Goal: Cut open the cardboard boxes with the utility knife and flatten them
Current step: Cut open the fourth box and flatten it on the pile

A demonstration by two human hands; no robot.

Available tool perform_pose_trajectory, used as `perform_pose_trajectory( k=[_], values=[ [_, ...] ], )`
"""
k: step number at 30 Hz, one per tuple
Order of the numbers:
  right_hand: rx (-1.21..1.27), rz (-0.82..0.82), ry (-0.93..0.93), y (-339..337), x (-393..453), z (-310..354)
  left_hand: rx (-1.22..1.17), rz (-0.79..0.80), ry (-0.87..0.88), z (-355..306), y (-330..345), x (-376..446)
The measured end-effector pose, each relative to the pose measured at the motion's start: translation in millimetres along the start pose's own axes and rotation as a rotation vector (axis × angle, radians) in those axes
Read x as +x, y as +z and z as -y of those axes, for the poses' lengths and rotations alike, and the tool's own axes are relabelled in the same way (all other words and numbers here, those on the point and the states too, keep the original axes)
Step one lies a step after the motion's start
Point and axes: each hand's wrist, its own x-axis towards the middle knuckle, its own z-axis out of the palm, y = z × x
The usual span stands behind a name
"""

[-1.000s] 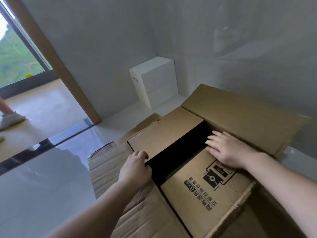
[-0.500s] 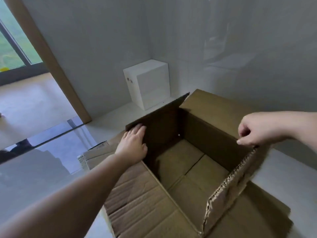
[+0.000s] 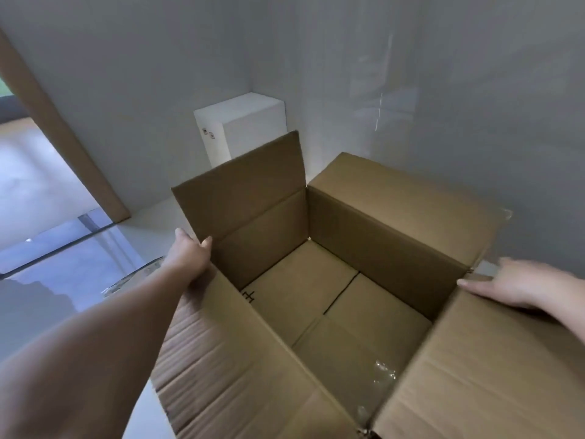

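A large brown cardboard box (image 3: pixel 380 223) stands open on the floor in front of me, its four top flaps spread out. Its inside holds nothing but a scrap of clear tape (image 3: pixel 384 373) on the bottom. My left hand (image 3: pixel 190 253) grips the lower left corner of the upright far-left flap (image 3: pixel 240 182), thumb on the inner side. My right hand (image 3: pixel 509 288) lies flat, fingers spread, on the right flap (image 3: pixel 493 359) and presses it outward. No utility knife is in view.
A white box (image 3: pixel 250 128) stands in the corner behind the cardboard box. Grey walls close the back and right. A wooden door frame (image 3: pixel 60 137) and a glass threshold lie to the left. Something shiny and crumpled (image 3: pixel 139 274) lies on the floor under my left forearm.
The flaps went from folded shut to spread open. My right hand pulled the right flap up and then pushed it down outward. My left hand moved up to the left flap's corner.
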Motion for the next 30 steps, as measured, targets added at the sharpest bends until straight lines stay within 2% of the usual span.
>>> perform_pose_trajectory(
  k=[2,6,11,13,15,19,21,23,30],
  values=[
    [0.116,0.046,0.073,3,8,-4,0.161,0.068,-0.001,10,0,13],
    [0.275,-0.021,0.122,9,18,-10,0.342,0.108,0.035,17,0,18],
    [0.554,0.061,-0.007,19,47,-18,0.284,0.126,0.097,-2,-2,-4],
    [0.581,0.070,-0.095,14,40,-5,0.214,0.142,0.079,-13,3,-10],
    [0.543,0.022,-0.196,9,39,10,0.154,0.188,0.071,-25,9,-16],
    [0.239,-0.014,-0.364,-5,25,52,0.041,0.357,0.016,-53,15,-27],
    [-0.034,-0.083,-0.349,-13,10,73,-0.110,0.477,-0.074,-65,12,-32],
    [-0.190,-0.189,-0.310,-26,-2,83,-0.254,0.596,-0.166,-74,5,-37],
    [-0.298,-0.149,-0.106,-65,-20,59,-0.270,0.859,-0.274,-76,-44,-45]
  ],
)
